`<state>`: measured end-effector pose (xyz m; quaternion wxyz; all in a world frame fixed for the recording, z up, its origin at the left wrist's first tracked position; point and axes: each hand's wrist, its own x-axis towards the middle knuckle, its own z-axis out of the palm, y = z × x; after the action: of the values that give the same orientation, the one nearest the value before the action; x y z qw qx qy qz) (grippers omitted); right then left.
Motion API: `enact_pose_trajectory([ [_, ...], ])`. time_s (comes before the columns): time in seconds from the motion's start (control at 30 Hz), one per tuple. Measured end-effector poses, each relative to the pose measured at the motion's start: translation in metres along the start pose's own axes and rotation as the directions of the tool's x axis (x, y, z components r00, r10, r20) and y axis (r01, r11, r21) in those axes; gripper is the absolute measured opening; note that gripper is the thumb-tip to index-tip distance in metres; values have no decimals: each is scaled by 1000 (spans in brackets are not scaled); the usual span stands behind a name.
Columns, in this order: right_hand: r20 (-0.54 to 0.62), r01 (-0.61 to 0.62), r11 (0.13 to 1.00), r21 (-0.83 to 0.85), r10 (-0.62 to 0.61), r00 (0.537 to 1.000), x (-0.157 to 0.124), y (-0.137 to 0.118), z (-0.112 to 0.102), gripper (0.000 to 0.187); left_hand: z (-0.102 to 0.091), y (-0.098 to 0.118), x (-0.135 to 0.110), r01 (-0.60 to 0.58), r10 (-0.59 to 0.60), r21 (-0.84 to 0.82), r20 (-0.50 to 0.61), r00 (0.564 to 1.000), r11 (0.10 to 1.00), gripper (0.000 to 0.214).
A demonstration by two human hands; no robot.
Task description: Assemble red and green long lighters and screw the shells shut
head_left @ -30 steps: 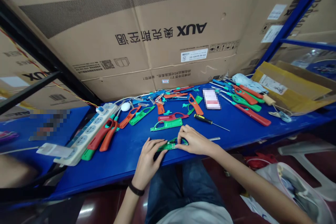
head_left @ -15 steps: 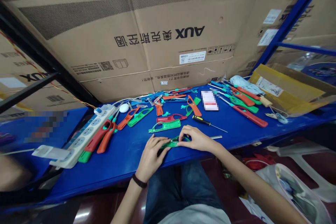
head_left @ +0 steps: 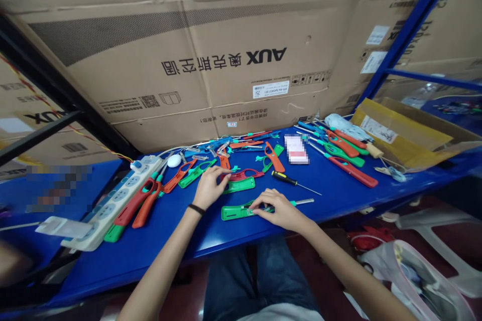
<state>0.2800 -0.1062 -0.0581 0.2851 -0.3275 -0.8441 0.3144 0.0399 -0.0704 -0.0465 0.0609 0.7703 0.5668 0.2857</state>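
Observation:
In the head view my right hand (head_left: 276, 210) pinches the upper edge of an opened green utility lighter (head_left: 236, 212), which lies flat near the table's front edge with its metal nozzle (head_left: 304, 201) pointing right. Small inner parts show under my fingertips, too small to tell. My left hand (head_left: 211, 186) is off that lighter, its fingers reaching over the left end of a loose green handle half (head_left: 243, 185). Just behind that piece lies a red handle half (head_left: 246, 175). Whether my left fingertips touch either half is not clear.
A black and yellow screwdriver (head_left: 285, 178) lies right of the handle halves. Assembled lighters (head_left: 354, 170) cluster at the right, beside a yellow-taped carton (head_left: 399, 128). A white power strip (head_left: 120, 195) runs along the left. Large cardboard (head_left: 226, 20) walls the back.
My left hand has left the opened green lighter and moved back to the loose green handle half. My right hand stays at the lighter. The camera view has shifted slightly.

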Motion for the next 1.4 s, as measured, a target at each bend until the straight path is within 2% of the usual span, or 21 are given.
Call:
enact_pose_trajectory([
  [0.2,-64,-6,1000,-11,5,998,-2,1,6,8,1,-23,39,0,-7,115,66,998,993,28],
  [0.27,-94,-4,1000,-30,1,996,-2,2,8,9,-1,-26,50,48,-60,169,65,996,985,29],
  [0.33,-134,9,999,-53,-16,991,-2,4,9,9,-2,-27,61,150,-163,234,36,986,961,28],
  [0.4,-167,29,997,-75,-41,985,-1,5,10,9,0,-28,73,284,-295,297,-7,955,912,33],
  [0.5,-165,44,993,-112,-63,984,-2,7,10,9,8,-25,92,442,-461,372,-44,887,816,50],
  [0.6,-135,64,987,-148,-84,987,-2,7,11,8,13,-21,106,504,-551,418,-10,834,756,46],
  [0.73,-130,68,987,-148,-88,988,-3,7,11,7,1,-23,106,523,-610,432,84,788,735,30],
  [0.87,-113,54,989,-135,-69,991,-3,7,10,8,-13,-28,87,504,-593,428,98,799,750,35],
  [0.97,-99,48,989,-137,-61,993,-4,7,10,9,-10,-26,80,501,-574,408,71,816,763,44],
  [1.07,-105,48,987,-153,-65,992,-4,7,11,10,0,-21,86,504,-569,386,68,820,772,47],
  [1.23,-116,62,982,-180,-84,990,-4,7,12,10,7,-18,103,516,-584,327,159,796,792,32],
  [1.33,-117,71,982,-175,-92,989,-3,7,12,12,-2,-15,95,467,-511,242,169,843,850,23],
  [1.4,-124,73,983,-167,-94,988,-3,7,11,12,-9,-7,75,404,-429,170,159,889,899,22],
])
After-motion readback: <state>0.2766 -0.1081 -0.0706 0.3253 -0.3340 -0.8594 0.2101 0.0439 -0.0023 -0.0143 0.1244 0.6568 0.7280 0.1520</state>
